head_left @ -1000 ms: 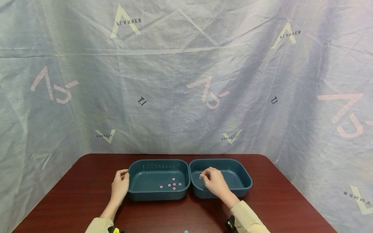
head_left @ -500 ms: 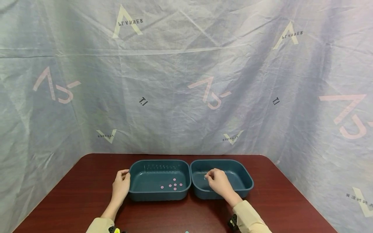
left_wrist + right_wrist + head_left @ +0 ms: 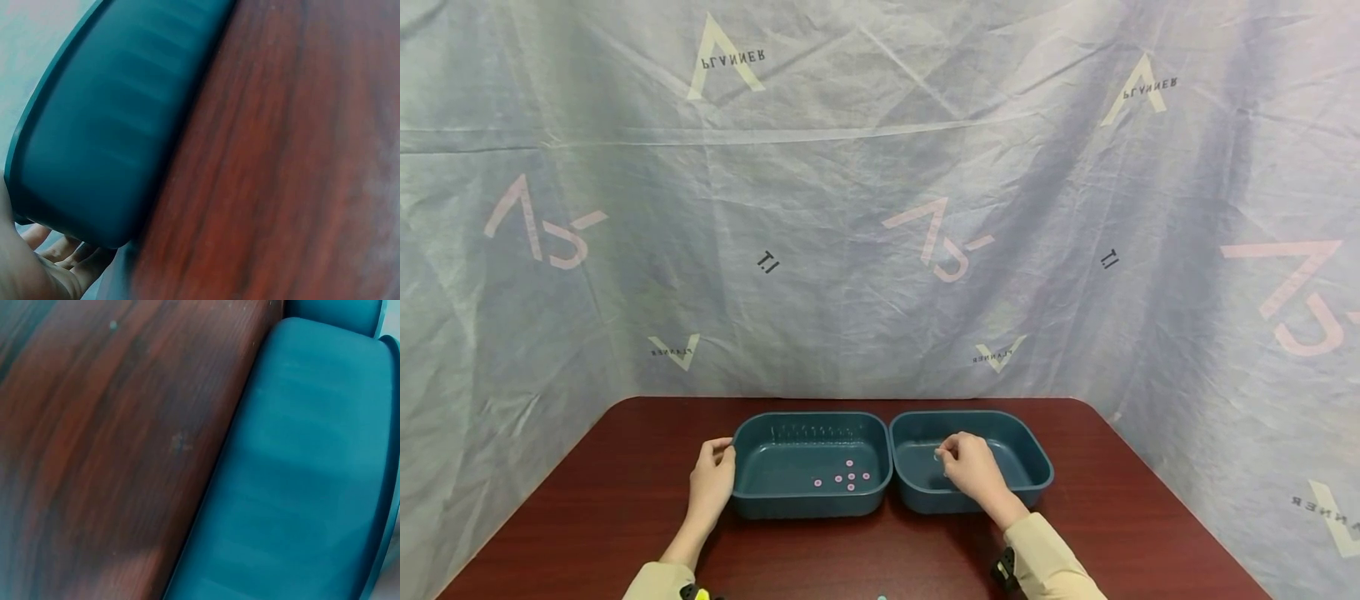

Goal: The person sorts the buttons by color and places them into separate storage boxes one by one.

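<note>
My left hand rests at the left end of the left dark teal tray. In the left wrist view, its fingers lie spread at the tray's end wall. Several small pink discs with darker centres, like buttons or beads, lie in that tray's right half. Over the right teal tray is my right hand, with thumb and index finger pinched together. A tiny pale piece shows at the fingertips; its kind is too small to tell. In the right wrist view the tray's outer wall hides the fingers.
Both trays stand side by side on a dark red wooden table. A small light-teal disc lies near the table's front edge. A grey printed cloth hangs behind and at both sides.
My right hand has moved a little to the right over the right tray, the pale piece moving along at its fingertips. My left hand stays at the left tray's end.
</note>
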Demonstrator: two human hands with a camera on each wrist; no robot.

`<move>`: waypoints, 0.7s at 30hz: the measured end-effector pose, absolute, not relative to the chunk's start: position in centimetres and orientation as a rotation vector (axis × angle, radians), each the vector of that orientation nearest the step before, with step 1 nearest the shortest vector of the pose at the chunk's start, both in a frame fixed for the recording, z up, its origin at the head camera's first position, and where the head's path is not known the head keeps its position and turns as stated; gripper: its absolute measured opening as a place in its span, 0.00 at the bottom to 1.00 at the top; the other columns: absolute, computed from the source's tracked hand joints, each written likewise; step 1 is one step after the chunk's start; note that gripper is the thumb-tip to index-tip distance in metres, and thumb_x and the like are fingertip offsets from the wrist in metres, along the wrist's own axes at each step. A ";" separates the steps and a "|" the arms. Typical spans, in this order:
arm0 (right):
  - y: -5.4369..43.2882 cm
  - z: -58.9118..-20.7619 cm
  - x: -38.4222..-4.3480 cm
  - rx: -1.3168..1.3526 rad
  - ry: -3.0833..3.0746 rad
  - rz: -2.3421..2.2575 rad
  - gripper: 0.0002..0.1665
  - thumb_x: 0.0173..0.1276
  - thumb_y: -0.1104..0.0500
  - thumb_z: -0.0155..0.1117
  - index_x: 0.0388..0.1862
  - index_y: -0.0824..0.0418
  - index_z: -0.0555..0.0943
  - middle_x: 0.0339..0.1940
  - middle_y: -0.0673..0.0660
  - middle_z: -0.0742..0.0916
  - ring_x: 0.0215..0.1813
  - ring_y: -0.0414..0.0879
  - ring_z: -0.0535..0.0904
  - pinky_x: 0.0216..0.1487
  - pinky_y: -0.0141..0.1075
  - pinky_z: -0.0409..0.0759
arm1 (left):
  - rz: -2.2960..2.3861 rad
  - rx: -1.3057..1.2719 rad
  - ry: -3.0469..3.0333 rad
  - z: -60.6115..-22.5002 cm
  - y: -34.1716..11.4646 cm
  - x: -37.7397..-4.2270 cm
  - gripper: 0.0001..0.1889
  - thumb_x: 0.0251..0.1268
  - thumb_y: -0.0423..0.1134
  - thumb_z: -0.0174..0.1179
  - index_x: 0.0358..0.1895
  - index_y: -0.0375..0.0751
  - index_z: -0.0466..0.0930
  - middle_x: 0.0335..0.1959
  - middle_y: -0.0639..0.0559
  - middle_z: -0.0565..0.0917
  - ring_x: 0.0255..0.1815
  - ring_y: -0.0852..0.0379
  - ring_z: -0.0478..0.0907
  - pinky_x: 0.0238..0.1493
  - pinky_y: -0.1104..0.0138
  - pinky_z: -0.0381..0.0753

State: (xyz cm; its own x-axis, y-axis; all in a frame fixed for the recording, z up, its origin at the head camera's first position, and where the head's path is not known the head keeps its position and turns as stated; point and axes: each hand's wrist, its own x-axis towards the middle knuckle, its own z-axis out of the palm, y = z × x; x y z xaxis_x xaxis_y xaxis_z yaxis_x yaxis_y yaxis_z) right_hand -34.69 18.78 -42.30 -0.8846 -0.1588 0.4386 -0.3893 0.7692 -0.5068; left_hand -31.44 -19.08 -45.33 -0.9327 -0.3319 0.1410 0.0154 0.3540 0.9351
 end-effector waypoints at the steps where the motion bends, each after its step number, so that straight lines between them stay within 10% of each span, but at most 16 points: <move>1: 18.8 -42.3 -34.7 0.418 -2.590 0.866 0.04 0.61 0.65 0.64 0.27 0.62 0.84 0.21 0.51 0.80 0.18 0.37 0.68 0.21 0.30 0.68 | -1.604 0.281 -2.314 -45.3 -19.1 -31.5 0.24 0.75 0.45 0.35 0.64 0.32 0.59 0.62 0.30 0.68 0.62 0.35 0.65 0.56 0.45 0.65; 21: 19.3 -42.2 -34.4 0.424 -2.568 0.841 0.04 0.61 0.65 0.63 0.30 0.64 0.84 0.24 0.52 0.80 0.22 0.38 0.68 0.23 0.30 0.67 | -1.575 0.289 -2.302 -45.7 -19.2 -31.6 0.22 0.75 0.42 0.36 0.64 0.33 0.60 0.61 0.30 0.69 0.61 0.35 0.66 0.56 0.45 0.66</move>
State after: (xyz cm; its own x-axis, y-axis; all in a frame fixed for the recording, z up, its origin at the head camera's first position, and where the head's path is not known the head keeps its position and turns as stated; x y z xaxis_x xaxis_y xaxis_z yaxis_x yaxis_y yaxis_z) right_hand -34.40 19.33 -42.21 -0.8727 -0.1575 0.4621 -0.4003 0.7726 -0.4927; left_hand -31.56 -19.19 -45.70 -0.9230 -0.3505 0.1591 0.0211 0.3665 0.9302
